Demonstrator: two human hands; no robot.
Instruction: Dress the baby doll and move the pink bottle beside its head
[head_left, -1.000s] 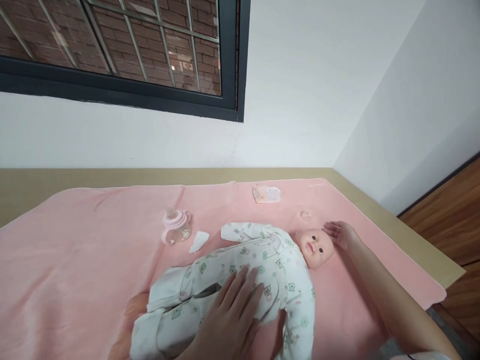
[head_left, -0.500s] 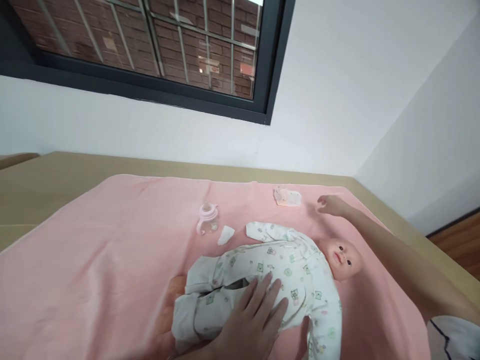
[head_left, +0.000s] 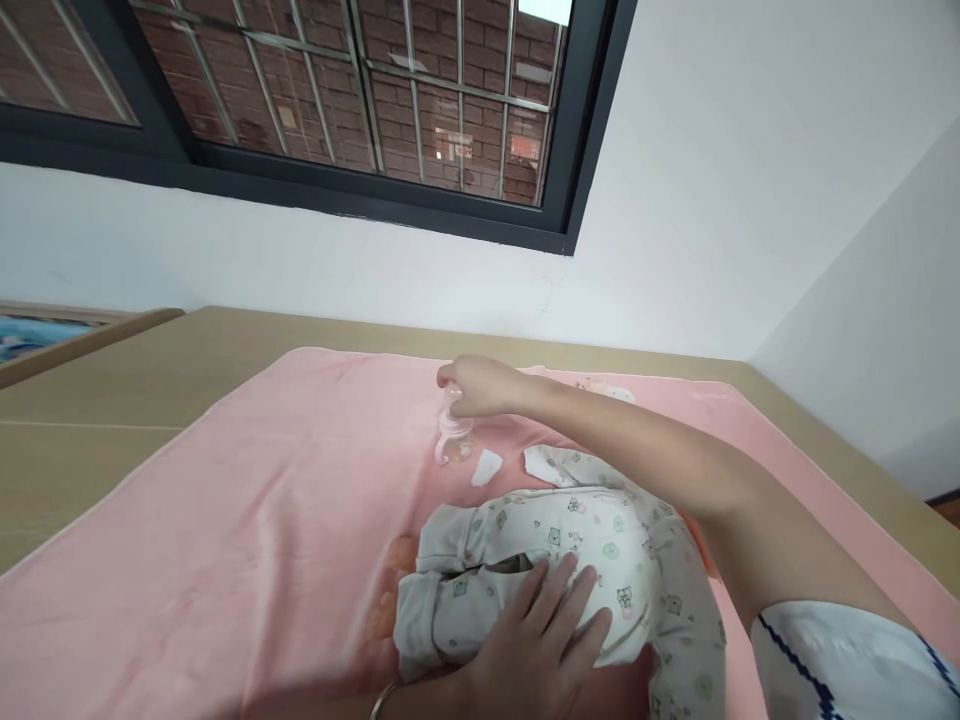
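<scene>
now right hand (head_left: 480, 388) reached bottle (head_left: 452, 440).

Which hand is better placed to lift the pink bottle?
Right. The right hand is already on top of the pink bottle, while the left hand rests flat on the doll.

Tan table (head_left: 112, 400) under pink blanket (head_left: 225, 520)

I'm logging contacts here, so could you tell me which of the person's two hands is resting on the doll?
The left hand, flat on the doll in its printed sleepsuit. The right hand reaches across to the pink bottle instead.
</scene>
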